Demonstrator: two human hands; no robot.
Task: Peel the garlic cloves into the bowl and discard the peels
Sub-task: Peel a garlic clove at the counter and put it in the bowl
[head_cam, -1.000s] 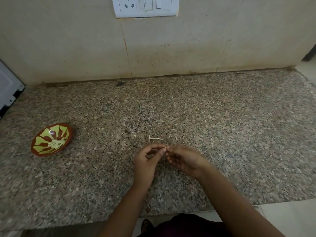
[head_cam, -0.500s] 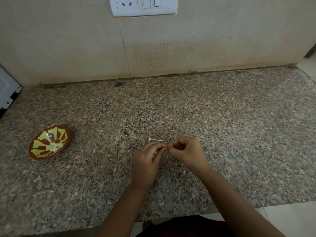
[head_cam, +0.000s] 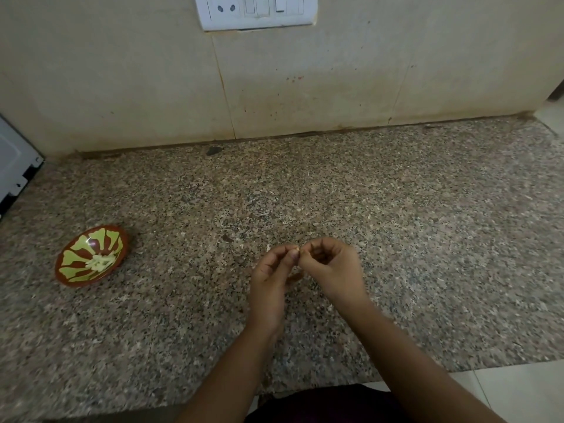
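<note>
Two hands meet over the counter's (head_cam: 396,239) front-middle. My left hand (head_cam: 268,279) and right hand (head_cam: 332,270) both pinch one small pale garlic clove (head_cam: 296,248) at the fingertips, held up off the stone, prob. so nails can work the skin loose. Clove is mostly hidden, so I can't tell how much skin is left. Bowl (head_cam: 73,271) sits near the left edge, well apart from the hands, w/ peeled cloves (head_cam: 100,262) inside; I'd guess it's parked clear of falling peel. Counter is speckled granite. Beige wall behind w/ switch plate (head_cam: 256,10), and a white appliance (head_cam: 15,166) at the far left.
</note>
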